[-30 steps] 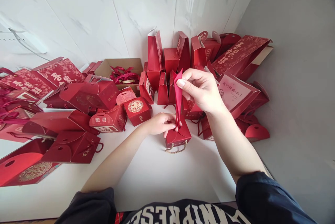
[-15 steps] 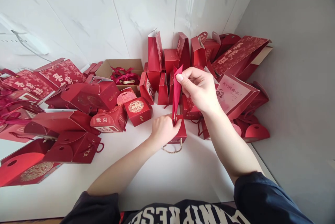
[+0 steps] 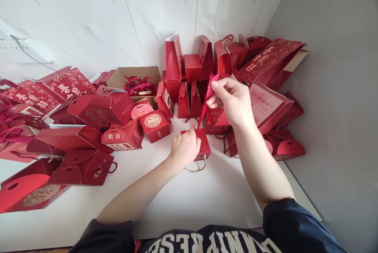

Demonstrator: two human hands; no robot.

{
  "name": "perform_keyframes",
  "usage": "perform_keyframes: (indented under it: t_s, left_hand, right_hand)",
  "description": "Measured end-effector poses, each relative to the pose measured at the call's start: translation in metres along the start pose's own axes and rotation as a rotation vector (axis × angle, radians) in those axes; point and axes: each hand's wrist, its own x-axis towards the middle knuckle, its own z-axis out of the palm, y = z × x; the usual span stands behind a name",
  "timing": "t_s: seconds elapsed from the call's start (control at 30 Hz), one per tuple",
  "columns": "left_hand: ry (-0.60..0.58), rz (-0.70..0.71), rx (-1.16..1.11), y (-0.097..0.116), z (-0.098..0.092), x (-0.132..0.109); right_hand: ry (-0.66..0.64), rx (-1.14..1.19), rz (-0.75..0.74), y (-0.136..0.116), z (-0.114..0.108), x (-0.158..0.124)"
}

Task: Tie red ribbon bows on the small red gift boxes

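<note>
A dark pink ribbon [image 3: 204, 108] is stretched at a slant between my two hands, above a small red gift box [image 3: 204, 145]. My right hand [image 3: 232, 97] pinches its wide upper end between thumb and fingers. Lower down, my left hand [image 3: 185, 146] is closed round the narrow end, over the top of the box, and covers part of it. A twisted beige cord handle [image 3: 196, 170] hangs from the box's near side onto the white table.
Red gift boxes [image 3: 155, 125] of several shapes crowd the white table [image 3: 165, 201] left, right and behind. An open cardboard box [image 3: 118, 77] with dark pink ribbons [image 3: 140, 85] stands at the back. A tiled wall [image 3: 159, 16] and a grey panel [image 3: 333, 107] bound the table.
My right hand has moved slightly right with the ribbon's upper end, so the ribbon now slants more and looks tighter. My left hand has closed further round the lower end.
</note>
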Motion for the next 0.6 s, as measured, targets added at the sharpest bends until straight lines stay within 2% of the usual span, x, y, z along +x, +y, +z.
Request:
perform_keyframes:
  t_s: [0.23, 0.47, 0.6]
  left_hand:
    - [0.001, 0.039, 0.013, 0.0, 0.0, -0.002]
    - [0.1, 0.081, -0.01, -0.005, 0.005, -0.003]
    - [0.116, 0.113, -0.014, -0.007, 0.007, -0.003]
  right_hand:
    - [0.051, -0.045, -0.032, -0.003, 0.004, -0.012]
    - [0.183, -0.346, -0.184, 0.004, 0.001, -0.034]
    - [0.206, -0.376, -0.213, 0.006, -0.004, -0.042]
